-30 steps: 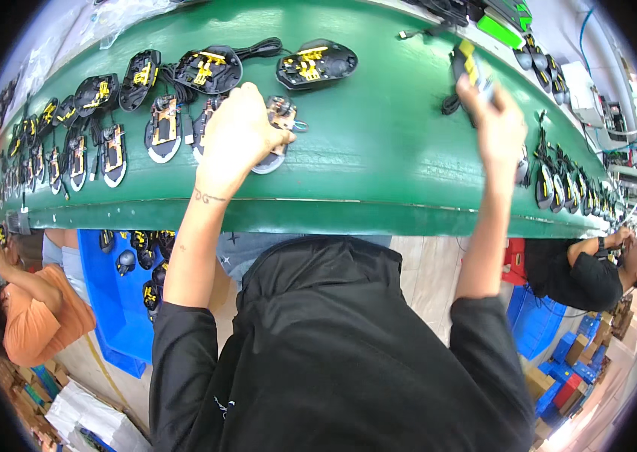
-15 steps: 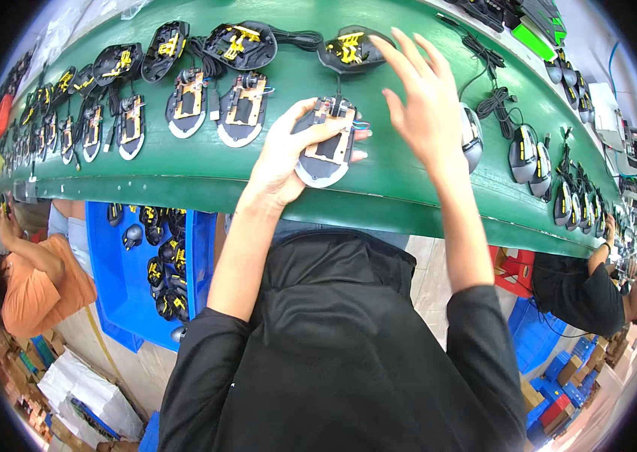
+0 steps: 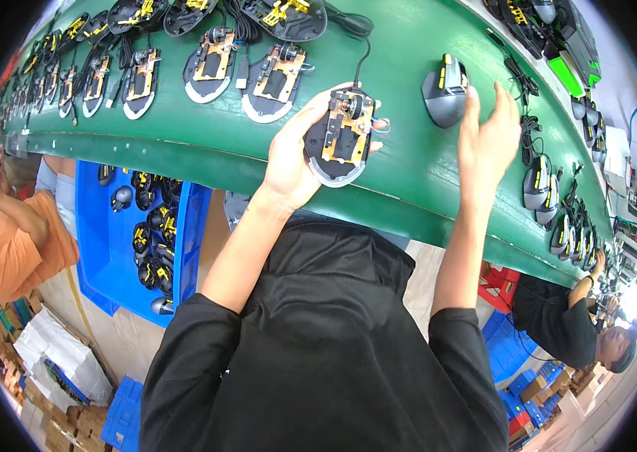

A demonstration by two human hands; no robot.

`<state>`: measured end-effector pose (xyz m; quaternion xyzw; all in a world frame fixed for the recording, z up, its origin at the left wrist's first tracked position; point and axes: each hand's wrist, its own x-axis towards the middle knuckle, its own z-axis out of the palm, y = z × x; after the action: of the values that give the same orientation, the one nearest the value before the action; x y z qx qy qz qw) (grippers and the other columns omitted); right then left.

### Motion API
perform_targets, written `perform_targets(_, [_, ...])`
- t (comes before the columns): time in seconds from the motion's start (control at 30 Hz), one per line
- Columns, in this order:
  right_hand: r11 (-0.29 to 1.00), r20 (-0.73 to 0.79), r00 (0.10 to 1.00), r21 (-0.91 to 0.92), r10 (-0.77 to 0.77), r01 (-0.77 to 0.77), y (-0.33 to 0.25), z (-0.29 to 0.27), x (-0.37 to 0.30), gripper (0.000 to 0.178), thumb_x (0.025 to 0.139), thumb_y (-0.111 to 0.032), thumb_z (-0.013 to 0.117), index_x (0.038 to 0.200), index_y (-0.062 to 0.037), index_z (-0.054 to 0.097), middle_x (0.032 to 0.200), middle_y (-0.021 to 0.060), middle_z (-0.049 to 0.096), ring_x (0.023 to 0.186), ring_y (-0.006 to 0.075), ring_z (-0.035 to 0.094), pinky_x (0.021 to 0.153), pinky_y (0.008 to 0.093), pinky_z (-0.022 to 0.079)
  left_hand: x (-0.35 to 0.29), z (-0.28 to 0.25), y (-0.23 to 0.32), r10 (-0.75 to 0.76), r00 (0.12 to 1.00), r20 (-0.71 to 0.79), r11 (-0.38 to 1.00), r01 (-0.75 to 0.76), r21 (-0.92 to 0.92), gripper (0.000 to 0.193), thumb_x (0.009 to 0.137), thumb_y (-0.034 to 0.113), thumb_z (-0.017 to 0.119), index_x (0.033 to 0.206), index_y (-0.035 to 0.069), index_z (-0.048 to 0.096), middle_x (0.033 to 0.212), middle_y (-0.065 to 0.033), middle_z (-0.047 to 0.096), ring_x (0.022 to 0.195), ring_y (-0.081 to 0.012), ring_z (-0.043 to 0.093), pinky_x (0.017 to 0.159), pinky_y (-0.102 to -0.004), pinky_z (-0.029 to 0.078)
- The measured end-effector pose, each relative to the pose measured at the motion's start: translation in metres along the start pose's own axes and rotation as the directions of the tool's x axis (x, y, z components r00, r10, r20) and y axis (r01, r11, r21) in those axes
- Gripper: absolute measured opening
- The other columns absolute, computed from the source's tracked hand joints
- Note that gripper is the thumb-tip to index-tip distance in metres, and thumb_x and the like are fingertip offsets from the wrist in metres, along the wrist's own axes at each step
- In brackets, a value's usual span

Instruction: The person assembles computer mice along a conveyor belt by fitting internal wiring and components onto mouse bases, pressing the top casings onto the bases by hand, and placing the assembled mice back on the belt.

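My left hand [image 3: 294, 157] is closed around a computer mouse base [image 3: 345, 135] and holds it above the green bench. The base carries an orange-brown circuit board, a scroll wheel and thin coloured wires; its black cable runs away from me. My right hand [image 3: 489, 139] has its fingers apart and nothing in its grasp. Just left of it, a dark grey mouse shell [image 3: 443, 102] with yellow parts lies on the bench. The thumb is by the shell's right edge; I cannot tell whether they touch.
Along the green bench [image 3: 401, 151], several bases [image 3: 277, 83] and upturned shells [image 3: 288, 19] extend left. Grey mice [image 3: 537, 184] and coiled cables [image 3: 533, 135] lie right. A blue bin [image 3: 92, 248] of shells stands lower left. One person [image 3: 28, 245] works left, another [image 3: 559, 324] right.
My view has shifted. My right hand has moved nearer the bench, beside the grey shell. The upturned shell beyond the held base no longer shows there. My left hand keeps hold of the base.
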<state>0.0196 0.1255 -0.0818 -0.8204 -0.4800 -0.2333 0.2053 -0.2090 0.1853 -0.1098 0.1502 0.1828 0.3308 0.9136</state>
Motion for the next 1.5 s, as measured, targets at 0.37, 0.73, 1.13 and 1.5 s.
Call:
perform_targets(0.37, [0.599,0.260,0.922,0.702,0.287,-0.385,-0.117,-0.039,-0.059,0.024,0.083,0.000,0.073,0.107,0.0019,0.070,0.098,0.0134,0.072,0.081,0.0163,0.069,0.075,0.0288,0.057,-0.003,0.011,-0.006,0.236,0.970,-0.063,0.922,-0.203,0.329,0.041,0.106,0.023,0.036,0.141,0.002,0.042,0.123,-0.0111,0.060,0.107,-0.0149,0.062,0.090,-0.0341,0.055])
perform_targets(0.73, [0.542,0.193,0.596,0.684,-0.780,0.488,-0.091,-0.055,-0.011,0.044,0.081,-0.011,0.061,0.122,0.0059,0.057,0.097,0.0222,0.064,0.094,0.0326,0.060,0.082,0.0357,0.051,-0.002,-0.001,0.000,0.196,0.972,-0.126,0.976,-0.181,0.123,0.043,0.106,0.026,0.026,0.135,0.000,0.044,0.116,-0.0166,0.063,0.109,-0.0309,0.063,0.095,-0.0435,0.052])
perform_targets(1.13, [0.798,0.183,0.981,0.599,-0.057,-0.065,-0.097,-0.035,-0.041,0.049,0.086,-0.018,0.066,0.132,-0.0025,0.057,0.139,0.0240,0.051,0.119,0.0395,0.052,0.103,0.0435,0.041,-0.002,0.002,0.008,0.130,0.982,-0.140,0.992,-0.129,0.018,0.044,0.107,0.029,0.031,0.134,0.000,0.050,0.125,-0.0137,0.062,0.115,-0.0268,0.061,0.096,-0.0434,0.052])
perform_targets(1.5, [0.770,0.261,0.951,0.637,-0.164,-0.042,-0.133,-0.033,-0.077,0.064,0.089,-0.017,0.067,0.146,-0.0023,0.042,0.148,0.0251,0.040,0.131,0.0384,0.049,0.105,0.0410,0.042,-0.008,0.009,0.007,0.259,0.965,-0.029,0.960,-0.255,0.115,0.048,0.105,0.025,0.041,0.147,0.001,0.038,0.139,-0.0096,0.051,0.124,-0.0164,0.052,0.104,-0.0300,0.042])
